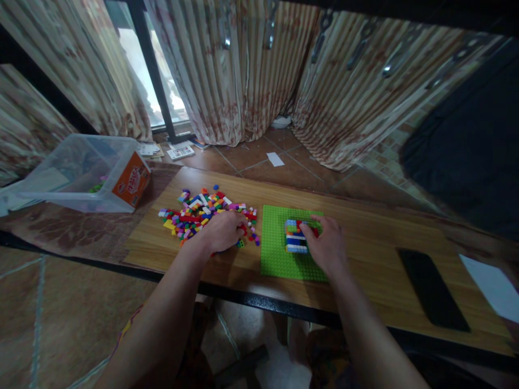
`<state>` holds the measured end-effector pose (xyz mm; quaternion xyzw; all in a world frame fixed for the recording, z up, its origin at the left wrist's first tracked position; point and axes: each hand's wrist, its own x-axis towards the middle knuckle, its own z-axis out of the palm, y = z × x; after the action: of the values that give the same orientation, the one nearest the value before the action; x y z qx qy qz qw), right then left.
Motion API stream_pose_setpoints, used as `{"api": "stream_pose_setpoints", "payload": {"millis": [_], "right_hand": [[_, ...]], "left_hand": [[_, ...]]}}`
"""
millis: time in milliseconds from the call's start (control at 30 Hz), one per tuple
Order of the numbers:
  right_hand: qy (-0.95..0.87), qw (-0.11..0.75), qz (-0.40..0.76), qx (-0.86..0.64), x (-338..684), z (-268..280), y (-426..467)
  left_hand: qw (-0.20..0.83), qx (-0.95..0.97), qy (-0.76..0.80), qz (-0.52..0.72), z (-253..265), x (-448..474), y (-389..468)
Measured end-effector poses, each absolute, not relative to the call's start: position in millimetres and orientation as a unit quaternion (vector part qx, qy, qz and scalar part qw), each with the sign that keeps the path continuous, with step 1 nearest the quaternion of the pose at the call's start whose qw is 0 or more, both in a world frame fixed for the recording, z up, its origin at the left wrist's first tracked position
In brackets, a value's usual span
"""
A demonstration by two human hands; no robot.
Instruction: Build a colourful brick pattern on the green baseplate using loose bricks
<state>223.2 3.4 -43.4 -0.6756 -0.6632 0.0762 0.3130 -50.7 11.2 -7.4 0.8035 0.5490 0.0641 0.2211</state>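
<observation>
A small block of stacked toy bricks (295, 243), with white, blue, light blue and red rows, stands on a green studded baseplate (271, 265). My right hand (330, 243) grips the right side of this block, its thumb on the top near a red brick. To the left, my left hand (223, 229) is at the right part of a loose heap of colourful toy bricks (194, 210). Its fingers are curled together, with red bricks by the fingertips; whatever is between them is hidden.
A clear plastic box (85, 202) with an orange label stands at the left beyond the wooden board (365, 259). A dark flat slab (432, 289) and a white sheet (492, 283) lie at the right. Curtains (259, 70) hang behind, and the table's dark edge (243, 297) runs along the front.
</observation>
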Motion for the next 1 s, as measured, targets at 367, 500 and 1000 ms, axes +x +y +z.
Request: {"api": "stream_pose_setpoints", "payload": {"millis": [367, 500, 1000], "right_hand": [[-0.637, 0.269, 0.146, -0.707, 219, -53, 6], [-0.64, 0.268, 0.149, -0.704, 217, -53, 4], [-0.697, 0.413, 0.074, -0.582, 208, -36, -6]], "left_hand": [[0.221, 0.802, 0.553, 0.057, -10, -50, 11], [0.219, 0.802, 0.552, 0.061, -10, -50, 11], [0.222, 0.794, 0.563, 0.061, 1, -58, 10]]}}
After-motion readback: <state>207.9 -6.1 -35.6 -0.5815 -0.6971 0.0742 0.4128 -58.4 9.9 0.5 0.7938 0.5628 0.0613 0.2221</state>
